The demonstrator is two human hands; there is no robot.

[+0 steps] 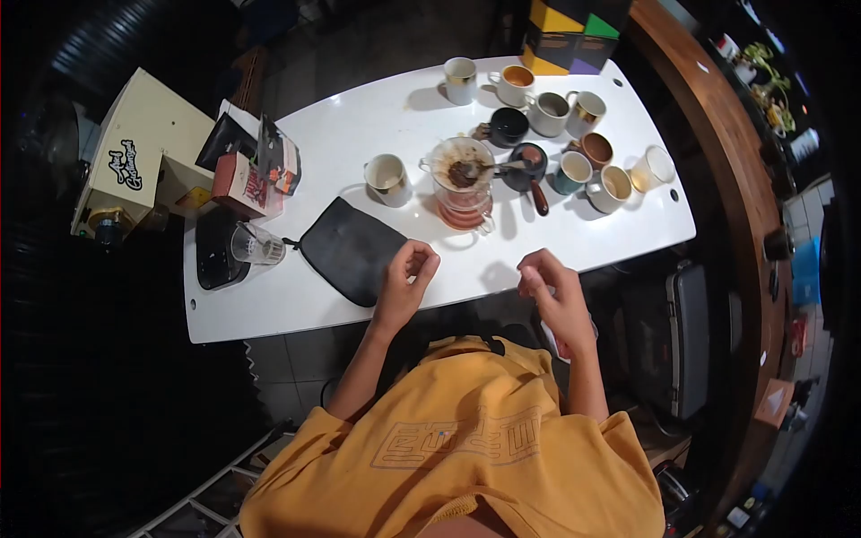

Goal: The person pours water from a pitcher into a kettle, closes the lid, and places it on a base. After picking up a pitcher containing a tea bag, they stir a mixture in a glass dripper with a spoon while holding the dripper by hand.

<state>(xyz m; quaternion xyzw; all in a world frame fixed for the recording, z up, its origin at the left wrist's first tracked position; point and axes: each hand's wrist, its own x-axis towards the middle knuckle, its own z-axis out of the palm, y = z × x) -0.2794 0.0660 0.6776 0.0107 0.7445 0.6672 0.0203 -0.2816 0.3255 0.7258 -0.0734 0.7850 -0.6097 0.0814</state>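
My left hand (409, 276) hovers by the front edge, over the right corner of a black pouch (350, 247), its fingers loosely curled and nothing visible in them. To the right, my right hand (554, 285) is also half curled and holds nothing that I can see. Beyond both hands a glass dripper (440, 171) with wet coffee grounds (465, 173) sits on a glass server (464, 215) with reddish-brown liquid. A spoon-like metal utensil (502, 167) reaches into the grounds. A white mug (388, 182) stands left of the dripper.
Several mugs and cups, among them a teal cup (571, 173) and a black cup (508, 128), crowd the right of the white table (314, 134). A dark wooden-handled pot (523, 170) stands near them. At left are a cream grinder (134, 152), coffee bags (278, 157) and a clear glass (258, 245).
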